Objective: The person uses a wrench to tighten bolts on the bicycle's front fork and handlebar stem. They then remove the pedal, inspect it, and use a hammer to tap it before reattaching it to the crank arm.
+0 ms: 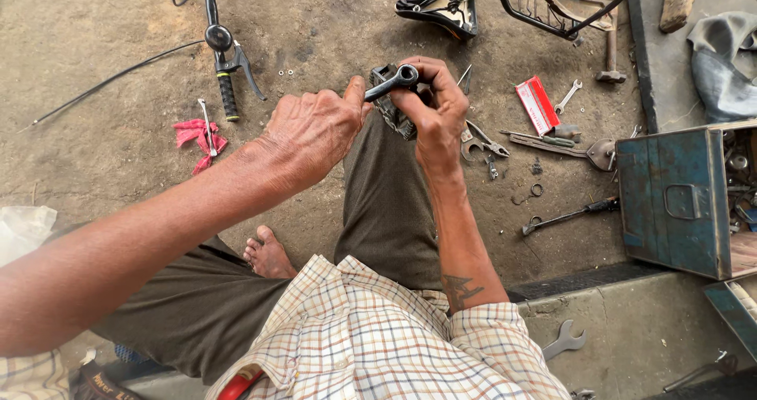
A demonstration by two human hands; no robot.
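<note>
Head view, right hand (436,108) fingers gripping ring spanner (392,81) on black pedal (390,104), left hand (311,132) fingers steadying pedal, above knee.

A black pedal (392,93) is showing in the upper middle of the frame, above olive-brown trousers (386,203). A checked cream, red and blue shirt (371,337) is filling the bottom. A teal-blue metal toolbox (674,199) is sitting at right, a red rag (197,138) at upper left, a red-and-white box (537,104) at upper right.
</note>
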